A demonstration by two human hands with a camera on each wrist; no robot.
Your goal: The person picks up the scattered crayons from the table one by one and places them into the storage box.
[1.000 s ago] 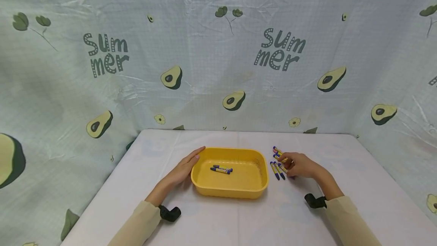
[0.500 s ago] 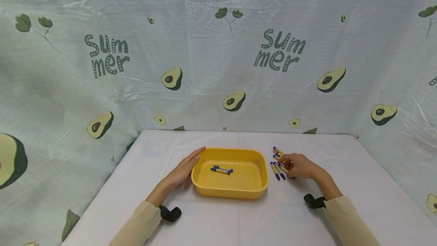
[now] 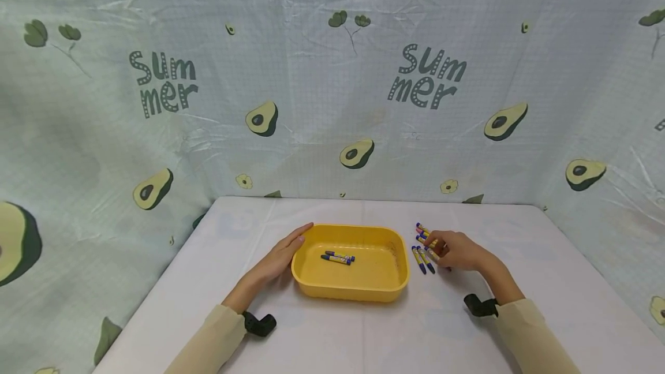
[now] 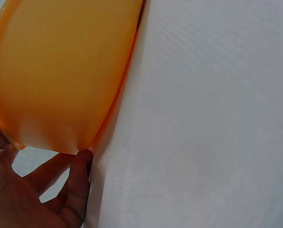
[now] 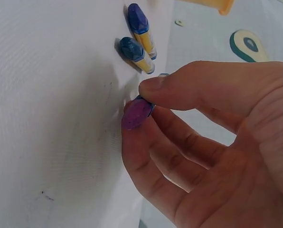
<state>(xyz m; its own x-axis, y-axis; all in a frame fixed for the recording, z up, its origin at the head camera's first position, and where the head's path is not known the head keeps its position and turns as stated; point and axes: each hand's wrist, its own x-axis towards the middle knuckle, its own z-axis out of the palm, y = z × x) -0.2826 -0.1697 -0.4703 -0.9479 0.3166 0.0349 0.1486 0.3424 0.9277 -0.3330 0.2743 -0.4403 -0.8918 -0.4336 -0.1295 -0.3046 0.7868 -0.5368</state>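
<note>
My left hand (image 3: 277,255) rests against the left side of a yellow plastic tray (image 3: 350,293), fingers fairly straight along its rim and outer wall. Inside the tray lie two crayons (image 3: 336,260) with yellow wrappers and dark blue ends. To the tray's right, my right hand (image 3: 457,251) pinches a crayon with a purple tip (image 5: 136,114) between thumb and fingers, low over the table. Two dark blue-tipped crayons (image 5: 136,52) lie side by side close to that hand. Beyond its fingertips is a small group of several more crayons (image 3: 422,228), partly hidden by the hand.
The table (image 3: 363,339) has a white cloth cover. A light curtain (image 3: 312,74) printed with avocados and lettering hangs behind and at both sides. A black wrist camera (image 3: 260,325) sits on the left wrist, another black camera (image 3: 480,306) on the right.
Both hands stay almost in place, and the tray does not move. The right fingers shift only slightly around the crayon.
</note>
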